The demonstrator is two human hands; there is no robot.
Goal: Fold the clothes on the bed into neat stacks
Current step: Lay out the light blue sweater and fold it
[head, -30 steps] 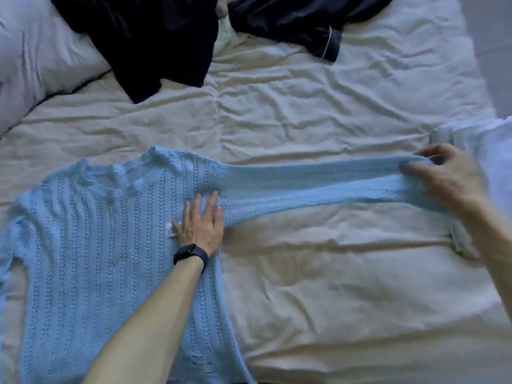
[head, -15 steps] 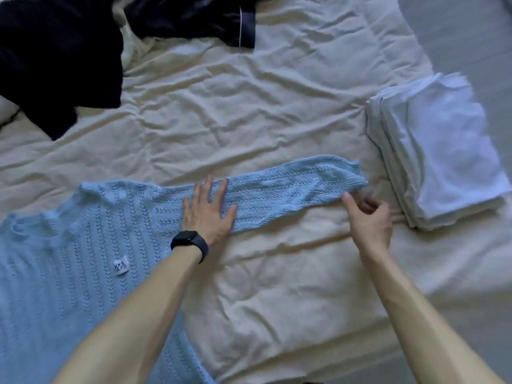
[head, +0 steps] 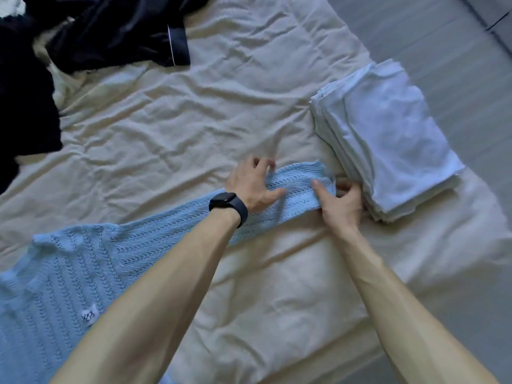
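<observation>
A light blue knit sweater point(head: 69, 273) lies flat on the cream bed sheet point(head: 194, 128), its body at the lower left and one sleeve point(head: 299, 187) stretched out to the right. My left hand point(head: 253, 184), with a black watch on the wrist, grips the sleeve near its cuff, fingers curled over the far edge. At the cuff end my right hand point(head: 339, 200) pinches the sleeve, thumb on top and fingers tucked under. A neat stack of folded white clothes point(head: 388, 139) sits just right of my right hand.
Dark navy and black garments point(head: 110, 29) lie unfolded in a heap at the top left of the bed. The bed's right edge runs behind the white stack, with grey floor point(head: 457, 51) beyond it.
My left hand slid along the sleeve from near the shoulder out to the cuff and curled onto it. My right hand took hold of the cuff end. The view shifted right.
</observation>
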